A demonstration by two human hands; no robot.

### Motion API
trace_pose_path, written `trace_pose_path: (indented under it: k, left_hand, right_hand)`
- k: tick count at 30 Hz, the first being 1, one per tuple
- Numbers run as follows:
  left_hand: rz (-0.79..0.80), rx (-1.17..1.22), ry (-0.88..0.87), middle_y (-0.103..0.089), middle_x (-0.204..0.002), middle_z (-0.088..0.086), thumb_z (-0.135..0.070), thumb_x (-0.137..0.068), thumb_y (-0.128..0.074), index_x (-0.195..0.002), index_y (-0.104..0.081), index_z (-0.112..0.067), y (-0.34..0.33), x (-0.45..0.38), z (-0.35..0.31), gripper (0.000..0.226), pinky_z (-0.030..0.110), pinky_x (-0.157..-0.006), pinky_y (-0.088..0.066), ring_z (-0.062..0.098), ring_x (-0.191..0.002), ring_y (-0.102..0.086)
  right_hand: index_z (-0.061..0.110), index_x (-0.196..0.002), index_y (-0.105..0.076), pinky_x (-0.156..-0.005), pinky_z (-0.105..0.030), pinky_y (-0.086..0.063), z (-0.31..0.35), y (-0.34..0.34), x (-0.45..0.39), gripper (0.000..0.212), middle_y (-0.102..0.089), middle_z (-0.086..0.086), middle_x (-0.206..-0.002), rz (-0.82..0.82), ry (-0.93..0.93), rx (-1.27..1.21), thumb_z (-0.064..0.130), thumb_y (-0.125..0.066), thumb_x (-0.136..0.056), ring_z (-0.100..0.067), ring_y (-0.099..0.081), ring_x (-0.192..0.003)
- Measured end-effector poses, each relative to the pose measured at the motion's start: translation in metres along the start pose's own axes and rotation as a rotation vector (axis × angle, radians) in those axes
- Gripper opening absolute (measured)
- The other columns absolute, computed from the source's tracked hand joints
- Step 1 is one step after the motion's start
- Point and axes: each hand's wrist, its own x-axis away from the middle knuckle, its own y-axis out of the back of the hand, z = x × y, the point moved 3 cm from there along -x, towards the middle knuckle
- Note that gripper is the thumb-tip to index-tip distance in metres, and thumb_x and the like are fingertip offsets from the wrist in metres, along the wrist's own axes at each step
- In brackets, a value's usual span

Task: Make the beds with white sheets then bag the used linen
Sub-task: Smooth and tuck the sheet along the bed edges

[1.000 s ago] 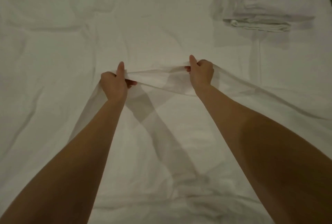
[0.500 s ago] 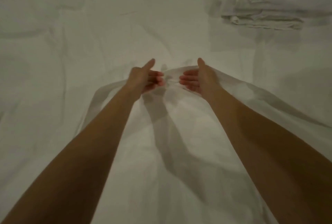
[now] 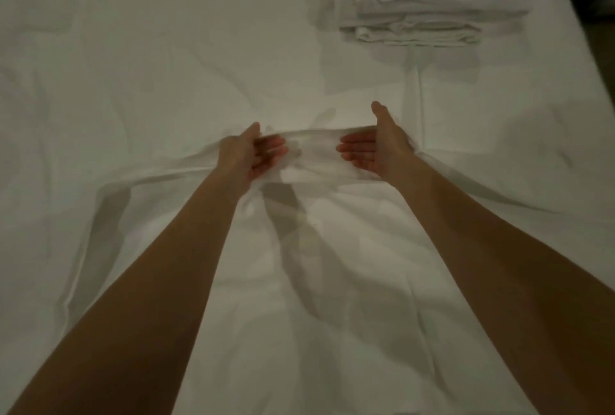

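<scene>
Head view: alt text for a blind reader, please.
Two bare arms reach over a bed, left hand and right hand open, palms facing, lifting a fold of white sheet. Folded white linen sits at the far right.

Left hand [image 3: 248, 158], right hand [image 3: 379, 148] palms facing, sheet edge [image 3: 312, 135] raised between.

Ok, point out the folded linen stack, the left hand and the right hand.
folded linen stack [image 3: 419, 27]: head view, on its layered front edge.
left hand [image 3: 248, 156]: head view, on the palm, fingers straight under the raised sheet fold.
right hand [image 3: 377, 148]: head view, on the open palm, thumb up.
</scene>
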Motion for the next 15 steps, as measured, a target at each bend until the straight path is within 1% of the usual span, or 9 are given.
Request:
trace_pose_path:
  k: [2,4,7,9,10,12,14,15]
  left_hand:
    - [-0.02,0.062,-0.033,-0.068,-0.054,-0.004,-0.034,-0.102,-0.043,-0.085,-0.058,-0.007,0.0,0.004,-0.013,0.036,0.015,-0.044,-0.049,0.008,-0.05,-0.067]
    - [0.015,0.058,-0.007,-0.067,-0.053,-0.002,-0.044,-0.099,-0.045,-0.085,-0.058,-0.006,-0.001,0.016,-0.018,0.043,0.016,-0.042,-0.047,0.009,-0.05,-0.067]
    - [0.097,-0.082,0.109,-0.063,-0.05,-0.001,-0.056,-0.095,-0.043,-0.079,-0.057,-0.007,0.001,0.042,-0.001,0.054,0.015,-0.04,-0.047,0.01,-0.046,-0.064]
    - [0.131,-0.17,0.199,-0.063,-0.052,0.0,-0.063,-0.093,-0.041,-0.077,-0.058,-0.005,0.007,0.055,0.02,0.062,0.015,-0.041,-0.048,0.012,-0.047,-0.065]
    - [0.137,-0.21,0.243,-0.064,-0.053,0.002,-0.066,-0.091,-0.04,-0.077,-0.059,-0.004,0.012,0.059,0.031,0.066,0.015,-0.042,-0.049,0.013,-0.049,-0.066]
    - [0.133,-0.297,0.31,-0.066,-0.058,0.004,-0.074,-0.086,-0.038,-0.081,-0.061,-0.003,0.02,0.064,0.048,0.075,0.017,-0.044,-0.051,0.015,-0.053,-0.069]
    - [0.108,-0.342,0.338,-0.07,-0.063,0.005,-0.077,-0.083,-0.04,-0.086,-0.063,-0.002,0.022,0.066,0.058,0.079,0.018,-0.047,-0.053,0.016,-0.058,-0.07]
    - [0.096,-0.323,0.326,-0.071,-0.065,0.004,-0.076,-0.083,-0.04,-0.088,-0.064,-0.002,0.02,0.066,0.059,0.078,0.018,-0.048,-0.053,0.016,-0.059,-0.071]
  right_hand:
    - [0.001,-0.078,-0.065,-0.042,-0.016,-0.042,0.004,-0.001,0.012,0.069,-0.068,-0.008,-0.06,0.13,0.002,-0.011,0.06,-0.034,-0.096,-0.013,-0.059,-0.044]
    - [0.004,-0.072,-0.063,-0.038,-0.016,-0.039,0.004,0.003,0.026,0.07,-0.063,-0.005,-0.055,0.243,-0.017,-0.03,0.064,-0.035,-0.093,-0.01,-0.054,-0.04]
    - [0.008,-0.058,-0.062,-0.032,-0.016,-0.036,-0.003,0.024,0.043,0.073,-0.056,-0.003,-0.05,0.33,-0.091,-0.063,0.068,-0.037,-0.09,-0.009,-0.048,-0.035]
    - [0.008,-0.052,-0.062,-0.032,-0.015,-0.037,-0.014,0.043,0.053,0.079,-0.055,-0.004,-0.049,0.352,-0.163,0.027,0.072,-0.034,-0.088,-0.01,-0.047,-0.033]
    - [0.006,-0.054,-0.063,-0.033,-0.015,-0.038,-0.021,0.053,0.057,0.082,-0.056,-0.005,-0.049,0.35,-0.198,0.104,0.074,-0.031,-0.088,-0.01,-0.048,-0.034]
    - [0.002,-0.069,-0.064,-0.04,-0.016,-0.042,-0.034,0.07,0.059,0.085,-0.062,-0.007,-0.055,0.307,-0.244,0.213,0.076,-0.026,-0.087,-0.012,-0.054,-0.039]
    - [0.001,-0.085,-0.064,-0.05,-0.021,-0.045,-0.042,0.082,0.055,0.084,-0.069,-0.008,-0.064,0.188,-0.242,0.173,0.076,-0.027,-0.086,-0.014,-0.06,-0.049]
    - [0.002,-0.087,-0.063,-0.053,-0.023,-0.044,-0.042,0.086,0.051,0.081,-0.069,-0.007,-0.066,0.097,-0.219,0.096,0.075,-0.03,-0.086,-0.015,-0.062,-0.054]
